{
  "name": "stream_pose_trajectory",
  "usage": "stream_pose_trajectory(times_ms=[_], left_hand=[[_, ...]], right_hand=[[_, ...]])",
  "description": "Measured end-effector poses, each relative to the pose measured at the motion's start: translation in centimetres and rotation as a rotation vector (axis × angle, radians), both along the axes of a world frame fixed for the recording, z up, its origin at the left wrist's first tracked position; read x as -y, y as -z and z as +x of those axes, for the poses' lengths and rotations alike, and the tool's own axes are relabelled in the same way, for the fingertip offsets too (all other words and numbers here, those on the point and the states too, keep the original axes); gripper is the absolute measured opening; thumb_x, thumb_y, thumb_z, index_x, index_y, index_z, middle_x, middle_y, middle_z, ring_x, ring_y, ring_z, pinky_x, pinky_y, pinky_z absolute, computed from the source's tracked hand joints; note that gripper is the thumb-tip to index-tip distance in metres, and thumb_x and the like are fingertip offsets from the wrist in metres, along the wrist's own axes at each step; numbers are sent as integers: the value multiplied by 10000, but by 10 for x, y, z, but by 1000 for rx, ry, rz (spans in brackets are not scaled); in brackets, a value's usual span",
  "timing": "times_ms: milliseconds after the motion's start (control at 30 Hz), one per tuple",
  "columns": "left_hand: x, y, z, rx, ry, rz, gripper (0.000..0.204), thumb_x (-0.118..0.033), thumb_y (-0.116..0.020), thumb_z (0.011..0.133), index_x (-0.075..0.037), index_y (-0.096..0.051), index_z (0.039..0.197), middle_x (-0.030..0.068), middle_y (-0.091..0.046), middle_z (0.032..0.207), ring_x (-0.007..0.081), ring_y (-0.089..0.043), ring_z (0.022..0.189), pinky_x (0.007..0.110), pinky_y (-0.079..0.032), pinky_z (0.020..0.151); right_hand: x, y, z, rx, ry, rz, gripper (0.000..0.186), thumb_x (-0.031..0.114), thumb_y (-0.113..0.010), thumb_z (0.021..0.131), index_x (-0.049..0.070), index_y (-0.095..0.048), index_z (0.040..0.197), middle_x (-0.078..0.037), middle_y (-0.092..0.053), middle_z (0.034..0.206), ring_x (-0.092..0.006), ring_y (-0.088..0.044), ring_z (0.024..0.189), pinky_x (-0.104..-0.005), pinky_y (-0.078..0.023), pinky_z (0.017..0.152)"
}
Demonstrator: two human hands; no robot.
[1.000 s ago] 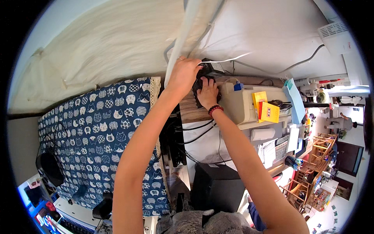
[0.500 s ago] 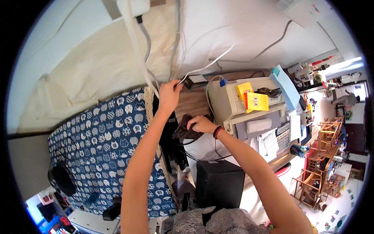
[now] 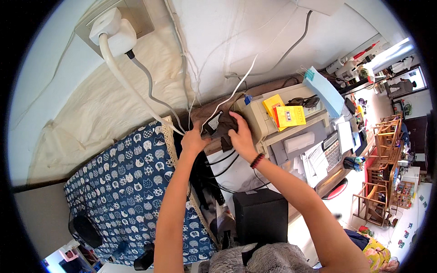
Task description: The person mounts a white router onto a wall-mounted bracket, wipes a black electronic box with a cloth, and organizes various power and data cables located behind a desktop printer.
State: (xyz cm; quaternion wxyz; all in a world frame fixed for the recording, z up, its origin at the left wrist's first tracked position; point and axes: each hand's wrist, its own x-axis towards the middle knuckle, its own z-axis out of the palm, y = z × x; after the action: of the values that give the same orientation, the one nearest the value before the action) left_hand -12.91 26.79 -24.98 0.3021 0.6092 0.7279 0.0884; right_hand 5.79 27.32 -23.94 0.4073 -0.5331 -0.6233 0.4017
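Observation:
My left hand is closed at the near end of a small black box with a pale label, which it holds tilted above the brown tabletop; its fingertips are partly hidden. A thin white cable runs up past the box. My right hand, with a dark red beaded bracelet at the wrist, grips a crumpled dark brown cloth. The cloth lies against the right side of the box and hangs down below it. Close to the right hand stands a beige printer with a blue-ended connector.
A cat-patterned blue cover lies at left. Plugs sit in a wall socket, cables trailing down. Yellow packets and sunglasses rest on the printer. A black box-shaped unit stands near me. Someone in floral clothing is at lower right.
My left hand has drawn the black box toward me and tilted it up. My right hand has brought the cloth up to the box. The view has shifted, and floral clothing appears at lower right.

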Motion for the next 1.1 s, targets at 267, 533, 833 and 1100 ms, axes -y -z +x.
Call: stream_pose_trajectory(times_ms=[267, 533, 833, 1100], left_hand=[[5, 53, 2, 172, -160, 290, 581, -194, -782, 693, -116, -566, 1227, 175, -672, 935, 353, -644, 875, 410, -509, 733], [3, 43, 10, 226, -179, 116, 564, -164, -765, 728, -131, -565, 1254, 190, -647, 1070, 348, -630, 909, 417, -508, 765], [3, 47, 8, 208, -151, 180, 611, -174, -778, 706, -138, -555, 1274, 178, -654, 1059, 343, -633, 923, 409, -514, 760], [11, 55, 3, 144, -143, 243, 629, -165, -787, 688, -148, -553, 1272, 137, -655, 1038, 310, -612, 975, 417, -494, 816]], right_hand=[[-12, 35, -54, 598, -74, 8, 535, 121, -642, 781, 106, -438, 1276, -191, -443, 1126, -405, -467, 1058, -494, -439, 860], [-48, 43, -31, 685, 77, 48, 301, 69, -558, 837, 9, -443, 1108, -259, -482, 1034, -442, -583, 823, -489, -519, 675], [-63, 39, -28, 734, 47, -11, 322, 139, -600, 830, -3, -458, 1081, -259, -536, 964, -433, -628, 719, -469, -544, 603], [-28, 33, -41, 750, -248, 0, 383, 155, -589, 842, 13, -430, 1161, -270, -537, 988, -441, -625, 741, -496, -530, 627]])
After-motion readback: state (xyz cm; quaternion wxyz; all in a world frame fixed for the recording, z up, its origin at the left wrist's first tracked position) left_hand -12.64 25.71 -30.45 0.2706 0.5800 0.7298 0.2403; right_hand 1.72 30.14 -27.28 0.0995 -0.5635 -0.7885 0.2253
